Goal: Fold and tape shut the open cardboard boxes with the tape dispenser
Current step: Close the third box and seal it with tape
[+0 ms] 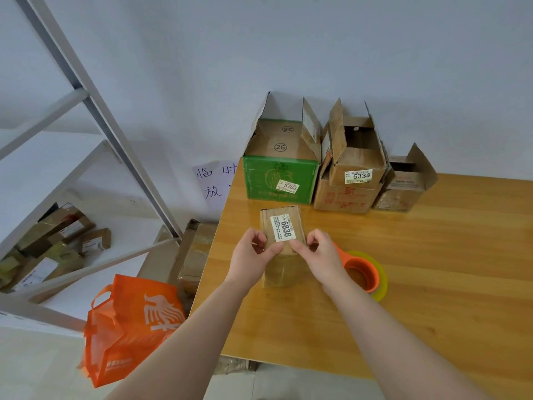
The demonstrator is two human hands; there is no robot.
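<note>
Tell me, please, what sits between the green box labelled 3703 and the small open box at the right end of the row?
In the head view, the open brown box labelled 5334 sits between the green box and the small open box.

Bare forearms, no sleeves

I count five cardboard boxes on the table: a small box labelled 6838 in front, and behind it a green box marked 3703, a brown box with the 5334 box nested in it, and one small open box. I see one tape dispenser, two hands, the left hand and the right hand, one orange bag, one shelf rack, and one paper sign.
</note>
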